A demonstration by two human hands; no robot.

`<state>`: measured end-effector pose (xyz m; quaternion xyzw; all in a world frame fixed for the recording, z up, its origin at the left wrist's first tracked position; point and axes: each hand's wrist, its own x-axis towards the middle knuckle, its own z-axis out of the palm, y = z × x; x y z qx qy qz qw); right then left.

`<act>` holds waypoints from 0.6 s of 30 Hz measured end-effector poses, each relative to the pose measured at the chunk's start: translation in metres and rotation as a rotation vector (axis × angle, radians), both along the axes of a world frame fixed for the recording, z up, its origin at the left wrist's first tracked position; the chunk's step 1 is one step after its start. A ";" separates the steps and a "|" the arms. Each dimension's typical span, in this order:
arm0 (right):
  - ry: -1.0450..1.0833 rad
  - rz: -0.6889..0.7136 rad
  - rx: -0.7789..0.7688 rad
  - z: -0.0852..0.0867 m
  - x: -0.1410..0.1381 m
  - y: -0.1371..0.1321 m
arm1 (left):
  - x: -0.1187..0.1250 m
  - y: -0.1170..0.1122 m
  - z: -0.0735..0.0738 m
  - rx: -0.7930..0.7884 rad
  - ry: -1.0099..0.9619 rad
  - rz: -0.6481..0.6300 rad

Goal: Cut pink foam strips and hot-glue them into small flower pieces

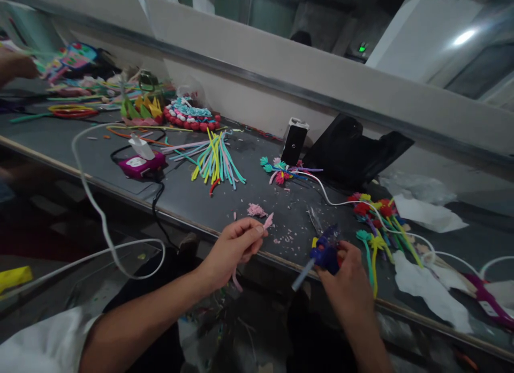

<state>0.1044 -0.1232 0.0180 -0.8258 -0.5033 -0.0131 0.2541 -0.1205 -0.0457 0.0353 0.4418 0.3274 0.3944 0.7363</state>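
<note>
Pinched between the thumb and fingers of my left hand (243, 239) is a pink pipe cleaner (269, 221). Its frayed-looking tip sticks up, and a pink length hangs below the hand. My right hand (347, 271) is closed around a dark blue glue gun (326, 253), from which a pale translucent glue stick (304, 274) juts toward the lower left. Part of the glue gun is hidden by my fingers. Just beyond my left hand lies a small pile of pink fluff (257, 210). Pale pink scraps (286, 238) are scattered on the table between my hands.
A bundle of yellow and turquoise pipe cleaners (217, 161) lies left of centre. Finished-looking flowers (281, 172) sit by a black-and-white device (295, 140); more flowers (373, 217) lie right. A white cable (337, 203) crosses the table (193, 204). Another person's hand (16, 66) shows far left.
</note>
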 end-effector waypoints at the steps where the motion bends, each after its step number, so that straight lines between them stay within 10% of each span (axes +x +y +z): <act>1: 0.018 -0.027 -0.070 -0.003 0.005 0.003 | -0.001 0.001 0.000 -0.001 -0.006 0.021; 13: -0.225 0.018 -0.243 -0.005 0.036 0.006 | -0.008 0.009 0.003 -0.018 -0.073 0.165; 18: -0.294 0.113 0.067 0.017 0.004 0.014 | -0.008 0.009 0.003 -0.041 -0.077 0.170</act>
